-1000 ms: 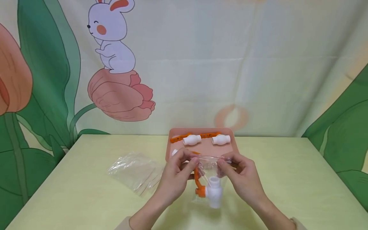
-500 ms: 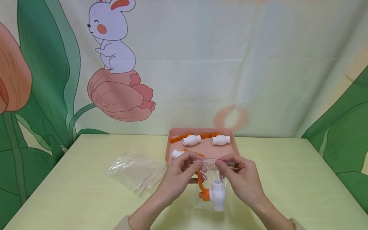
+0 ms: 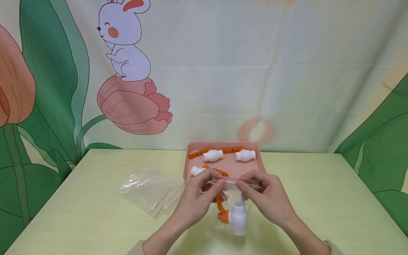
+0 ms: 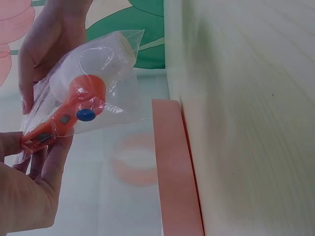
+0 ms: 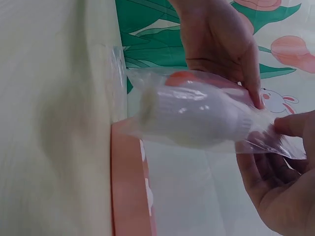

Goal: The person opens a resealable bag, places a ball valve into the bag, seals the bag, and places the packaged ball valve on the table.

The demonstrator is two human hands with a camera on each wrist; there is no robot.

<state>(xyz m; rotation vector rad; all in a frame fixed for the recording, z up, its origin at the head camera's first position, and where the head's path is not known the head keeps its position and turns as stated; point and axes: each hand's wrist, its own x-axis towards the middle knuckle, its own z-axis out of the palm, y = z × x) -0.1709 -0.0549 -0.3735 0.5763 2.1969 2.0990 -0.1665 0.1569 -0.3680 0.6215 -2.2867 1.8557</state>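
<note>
A white plastic ball valve (image 3: 238, 217) with an orange lever handle (image 3: 220, 205) hangs inside a clear zip bag (image 3: 232, 193) in the head view. My left hand (image 3: 197, 198) pinches the bag's top strip between thumb and fingers, and my right hand (image 3: 269, 196) pinches the same strip a short way to the right. Both thumbs lie on the near side of the strip, along its reddish line. Seen from the left wrist, the lever (image 4: 88, 91) carries a blue cap (image 4: 85, 115) through the film. The right wrist view shows the valve's white body (image 5: 197, 115) held above the table.
Behind the hands stands a pink tray (image 3: 186, 170) holding white ball valves (image 3: 213, 155) with orange levers. Several flat clear bags (image 3: 146, 191) lie fanned out to the left on the pale table (image 3: 95, 212). A printed cloth (image 3: 204, 88) hangs behind the table.
My thumbs have come closer together along the bag's top strip, which now looks flatter. The bagged valve has swung right and back, ending slightly lower. More of the front tray valve shows.
</note>
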